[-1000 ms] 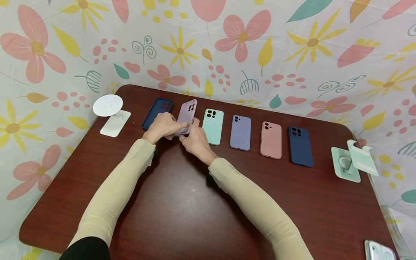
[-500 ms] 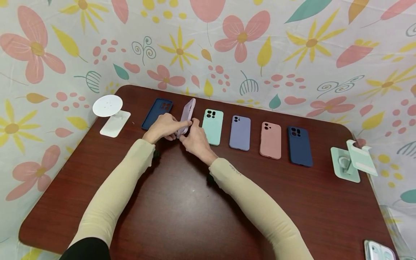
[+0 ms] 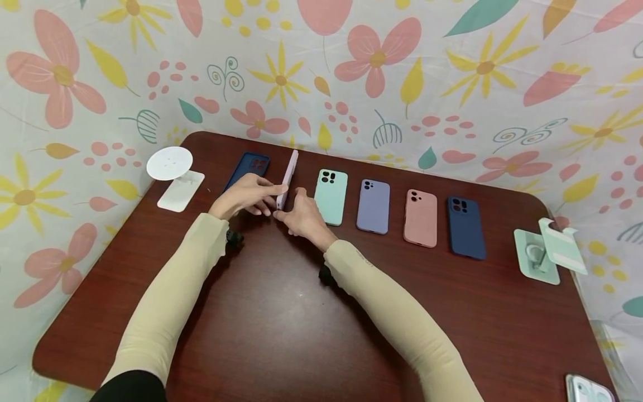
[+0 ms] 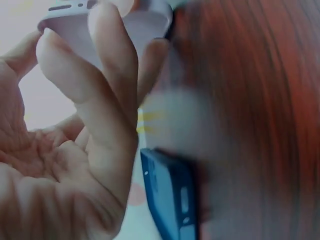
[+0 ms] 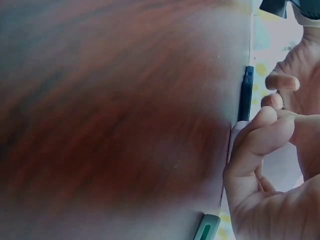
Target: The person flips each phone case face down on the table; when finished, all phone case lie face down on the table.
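A pale lilac phone case (image 3: 290, 172) is tilted up on its long side at the back of the table, its narrow edge facing me. My left hand (image 3: 247, 195) holds it from the left, thumb on its near part. From the right, my right hand (image 3: 304, 214) pinches its lower near end. In the left wrist view the hollow inside of the lilac case (image 4: 150, 25) shows behind the fingers. A dark blue case (image 3: 246, 170) lies left of it, hollow side up, partly hidden by my left hand. A mint case (image 3: 331, 201) lies to the right.
Periwinkle (image 3: 373, 206), pink (image 3: 421, 218) and navy (image 3: 466, 229) cases continue the row rightward. A white stand (image 3: 180, 192) is at the left, a mint stand (image 3: 537, 257) at the right edge. More cases (image 3: 589, 389) sit at the lower right corner.
The lilac case has turned from showing its camera-hole face to nearly edge-on. My left hand's fingers have drawn slightly left, away from its face. The other cases have not moved.
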### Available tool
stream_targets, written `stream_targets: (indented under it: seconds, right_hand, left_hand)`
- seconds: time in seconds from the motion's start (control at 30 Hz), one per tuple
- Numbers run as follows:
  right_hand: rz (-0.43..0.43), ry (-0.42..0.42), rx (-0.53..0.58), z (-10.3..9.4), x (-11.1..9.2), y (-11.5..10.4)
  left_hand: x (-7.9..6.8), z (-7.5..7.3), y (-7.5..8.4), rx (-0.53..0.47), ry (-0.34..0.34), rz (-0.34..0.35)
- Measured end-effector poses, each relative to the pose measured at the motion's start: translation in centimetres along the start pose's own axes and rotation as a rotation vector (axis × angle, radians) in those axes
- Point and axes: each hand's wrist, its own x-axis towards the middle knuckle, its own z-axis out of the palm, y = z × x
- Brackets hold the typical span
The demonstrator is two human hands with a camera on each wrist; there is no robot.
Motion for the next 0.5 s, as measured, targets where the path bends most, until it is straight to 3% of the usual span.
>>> stream_targets:
  seconds: [0.27,0.5]
  right_hand:
    - [0.036,-0.027,-0.008,0.1,0.2,-0.3]
    - [0.042,-0.049,-0.038,0.3,1.3,0.5]
  left_hand:
    - [-0.9,-0.2,0.2,0.089,0.188,0.217]
    - [-1.2,-0.6,-0.3,0.136,0.228,0.273]
